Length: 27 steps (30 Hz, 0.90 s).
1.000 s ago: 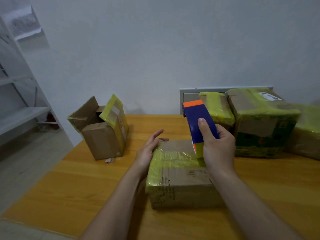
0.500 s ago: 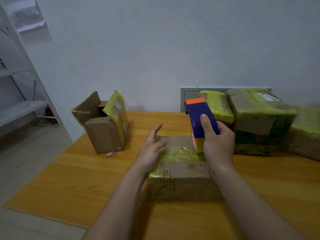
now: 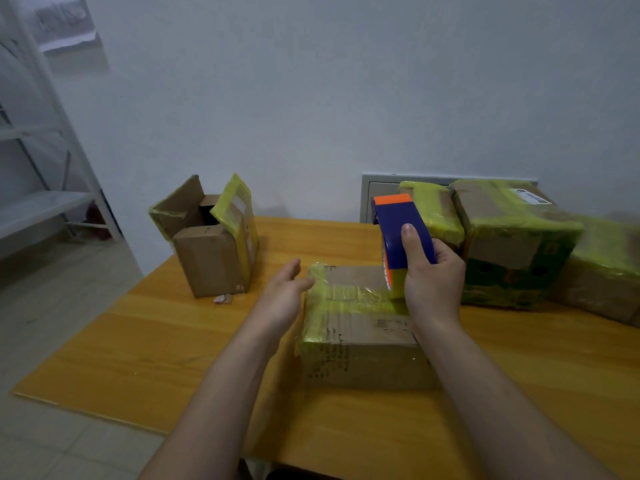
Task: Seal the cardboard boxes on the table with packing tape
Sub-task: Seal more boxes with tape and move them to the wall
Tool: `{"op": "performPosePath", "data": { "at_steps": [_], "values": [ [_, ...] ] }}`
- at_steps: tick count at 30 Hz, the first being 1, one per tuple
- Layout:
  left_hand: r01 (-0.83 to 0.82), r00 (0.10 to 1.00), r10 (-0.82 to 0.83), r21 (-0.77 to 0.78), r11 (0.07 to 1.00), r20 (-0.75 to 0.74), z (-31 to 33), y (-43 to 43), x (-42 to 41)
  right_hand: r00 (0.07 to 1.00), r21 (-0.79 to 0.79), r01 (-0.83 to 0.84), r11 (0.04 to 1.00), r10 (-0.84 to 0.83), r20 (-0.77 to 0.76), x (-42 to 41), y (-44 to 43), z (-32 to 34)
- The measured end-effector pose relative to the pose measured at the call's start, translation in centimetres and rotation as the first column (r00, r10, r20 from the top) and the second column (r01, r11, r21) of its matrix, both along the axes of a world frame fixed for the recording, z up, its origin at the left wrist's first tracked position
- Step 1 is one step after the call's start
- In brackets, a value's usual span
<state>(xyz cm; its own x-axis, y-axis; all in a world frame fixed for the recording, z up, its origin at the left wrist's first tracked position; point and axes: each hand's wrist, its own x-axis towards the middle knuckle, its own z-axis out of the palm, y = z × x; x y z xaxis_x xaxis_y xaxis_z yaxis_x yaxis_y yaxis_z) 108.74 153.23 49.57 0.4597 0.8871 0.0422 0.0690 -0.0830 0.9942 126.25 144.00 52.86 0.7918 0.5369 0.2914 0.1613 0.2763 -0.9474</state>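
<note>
The right grip [image 3: 433, 282] curled round the blue tape dispenser [image 3: 403, 237], its lower end on the near box [image 3: 360, 341], probably to lay tape. The left grip [image 3: 282, 297], fingers straight, stood at that box's left edge, likely steadying it on the tabletop [image 3: 166, 344].

Single head view, looking forward and down, close over table [image 3: 138, 341], facing wall [image 3: 346, 98].
</note>
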Motion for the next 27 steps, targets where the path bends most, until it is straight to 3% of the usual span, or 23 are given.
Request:
{"op": "performPosePath", "data": {
  "at_steps": [3, 7, 10, 12, 13, 14, 16, 20, 22, 27],
  "values": [
    [0.031, 0.998, -0.030, 0.021, 0.999, -0.051, -0.2, -2.0, 1.9, 1.000, 0.002, -0.004, 1.000, 0.004, -0.003, 0.0, 0.1, -0.1],
    [0.028, 0.978, -0.020, -0.037, 0.999, 0.208, -1.5, -3.3, 1.2, 1.000, -0.002, -0.003, 1.000, 0.003, 0.005, 0.0, 0.1, -0.1],
    [0.018, 0.971, -0.020, 0.009, 1.000, 0.237, -3.1, -4.3, 0.6, 1.000, -0.003, -0.002, 1.000, 0.002, 0.007, -0.1, 0.0, 0.0],
    [-0.137, 0.987, 0.117, 0.194, 0.971, 0.110, -2.9, -4.5, 0.0, 1.000, -0.001, -0.002, 1.000, 0.002, 0.011, 0.0, 0.0, 0.0],
    [-0.224, 0.974, 0.219, 0.346, 0.911, 0.054, -2.7, -4.3, -0.8, 1.000, 0.000, -0.005, 1.000, 0.005, 0.013, 0.0, -0.1, 0.0],
    [-0.245, 0.963, 0.268, 0.489, 0.837, 0.024, -2.3, -4.2, -1.6, 1.000, 0.000, -0.009, 1.000, 0.009, 0.016, 0.0, -0.1, 0.0],
    [-0.130, 0.981, 0.192, 0.634, 0.762, -0.030, -2.3, -3.9, -3.4, 1.000, 0.000, -0.011, 1.000, 0.011, 0.021, -0.1, -0.2, 0.0],
    [0.157, 0.985, -0.103, 0.464, 0.872, -0.139, -2.9, -4.3, -5.5, 1.000, -0.007, 0.000, 1.000, 0.000, 0.030, -0.1, -0.1, 0.0],
    [0.157, 0.986, -0.119, 0.405, 0.901, -0.118, -3.3, -4.5, -5.4, 0.999, -0.011, 0.003, 1.000, -0.002, 0.033, -0.1, -0.1, 0.1],
    [0.130, 0.991, -0.099, 0.439, 0.889, -0.094, -3.3, -4.6, -5.3, 0.999, -0.010, 0.000, 1.000, 0.001, 0.039, -0.1, -0.1, 0.0]
  ]
}}
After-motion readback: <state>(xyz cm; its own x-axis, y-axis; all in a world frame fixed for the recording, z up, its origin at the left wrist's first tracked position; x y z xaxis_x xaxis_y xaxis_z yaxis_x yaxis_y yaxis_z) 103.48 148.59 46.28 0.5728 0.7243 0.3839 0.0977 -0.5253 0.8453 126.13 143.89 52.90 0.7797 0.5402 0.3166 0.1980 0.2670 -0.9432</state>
